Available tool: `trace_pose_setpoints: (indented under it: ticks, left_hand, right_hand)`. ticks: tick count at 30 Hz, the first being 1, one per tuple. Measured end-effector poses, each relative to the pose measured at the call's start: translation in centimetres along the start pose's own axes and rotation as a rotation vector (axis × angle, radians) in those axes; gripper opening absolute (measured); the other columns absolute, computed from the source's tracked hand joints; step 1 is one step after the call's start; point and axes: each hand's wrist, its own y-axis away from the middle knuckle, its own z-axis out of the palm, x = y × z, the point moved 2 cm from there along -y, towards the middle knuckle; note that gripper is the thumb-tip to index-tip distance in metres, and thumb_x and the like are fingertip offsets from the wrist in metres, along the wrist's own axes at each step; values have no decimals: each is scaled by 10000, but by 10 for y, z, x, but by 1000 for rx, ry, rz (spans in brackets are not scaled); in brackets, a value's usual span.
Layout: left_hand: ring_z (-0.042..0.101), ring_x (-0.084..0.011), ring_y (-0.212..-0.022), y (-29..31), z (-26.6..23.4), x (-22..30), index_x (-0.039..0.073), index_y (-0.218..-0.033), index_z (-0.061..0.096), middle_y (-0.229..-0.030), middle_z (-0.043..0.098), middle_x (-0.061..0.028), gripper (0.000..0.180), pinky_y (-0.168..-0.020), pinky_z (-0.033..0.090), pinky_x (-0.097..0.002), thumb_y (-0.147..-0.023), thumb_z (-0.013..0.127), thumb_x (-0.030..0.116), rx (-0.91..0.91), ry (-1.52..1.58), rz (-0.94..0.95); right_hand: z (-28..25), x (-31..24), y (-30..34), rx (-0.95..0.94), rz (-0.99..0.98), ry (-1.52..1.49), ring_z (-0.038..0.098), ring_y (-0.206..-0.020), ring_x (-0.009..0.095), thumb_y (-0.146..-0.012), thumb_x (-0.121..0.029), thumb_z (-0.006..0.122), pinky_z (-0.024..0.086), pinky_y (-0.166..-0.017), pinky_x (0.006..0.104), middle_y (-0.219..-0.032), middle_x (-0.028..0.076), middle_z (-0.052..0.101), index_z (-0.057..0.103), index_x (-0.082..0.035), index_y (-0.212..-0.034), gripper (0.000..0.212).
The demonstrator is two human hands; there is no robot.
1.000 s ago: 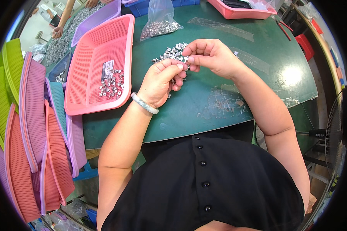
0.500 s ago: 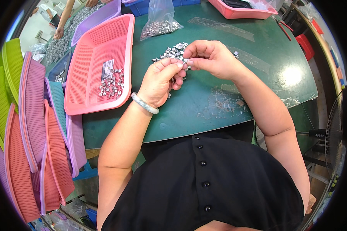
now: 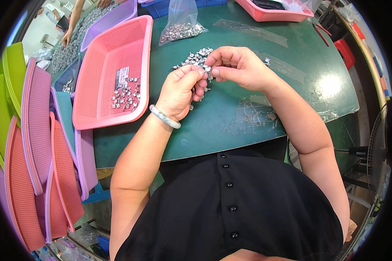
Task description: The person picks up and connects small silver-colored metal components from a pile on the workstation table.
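My left hand [image 3: 180, 89], with a pale bangle [image 3: 164, 117] at its wrist, is closed with thumb and fingers pinched around a small silvery metal part [image 3: 207, 68]. My right hand [image 3: 239, 68] meets it from the other side, its curled thumb and fingers closed at the same part; how far they grip it is partly hidden. Just beyond the hands lies a loose pile of similar metal parts [image 3: 198, 55] on the green table [image 3: 213, 126]. To the left, a pink perforated basket [image 3: 111, 50] holds more of these parts [image 3: 127, 98].
A clear plastic bag [image 3: 180, 31] of metal parts stands behind the pile. Stacked colourful baskets [image 3: 37, 130] fill the left side. Red-handled pliers [image 3: 321, 34] lie at the far right near a pink tray [image 3: 274, 14]. Another person's hand [image 3: 66, 38] works over a grey heap.
My fingertips have shifted slightly around the small metal part, the right ones drawing a little apart. More of the part shows between the hands. The baskets and bag have stayed put.
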Motion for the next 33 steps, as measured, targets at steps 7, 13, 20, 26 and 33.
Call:
trace_pose_setpoints:
  ticks: [7,13,20,26,33]
  left_hand:
    - [454,-49,-516,1,1,1,63,-791,561,-659,543,10,70,-459,349,-178,-839,546,111,15,-20,37]
    - [455,-46,-523,1,2,2,56,-805,568,-664,544,9,48,-462,346,-173,-834,558,93,42,-39,52]
    - [454,-45,-527,1,2,1,54,-814,568,-671,544,10,44,-463,342,-172,-832,570,95,48,-71,62]
    - [458,-54,-545,2,3,1,58,-812,559,-685,546,7,73,-474,354,-188,-850,548,120,-5,-11,45]
    - [467,-88,-583,-5,-6,-1,56,-830,509,-742,543,-30,68,-491,384,-206,-861,501,116,4,165,-12]
  right_hand:
    - [-2,3,-1,-29,50,56,525,-703,64,-837,-67,561,442,-637,207,-803,5,574,559,4,-962,144]
    - [-3,3,-1,-42,40,80,524,-702,64,-836,-59,558,439,-638,205,-799,4,573,563,6,-951,132]
    - [-2,4,-1,-49,-9,49,523,-729,63,-830,-40,561,446,-663,213,-813,7,572,559,16,-953,136]
    - [-1,3,-1,-52,-62,125,520,-735,63,-828,-33,561,443,-670,209,-822,9,574,558,17,-955,136]
    - [-11,10,-4,83,-13,405,546,-727,94,-797,-26,584,454,-663,244,-819,29,593,586,3,-913,120]
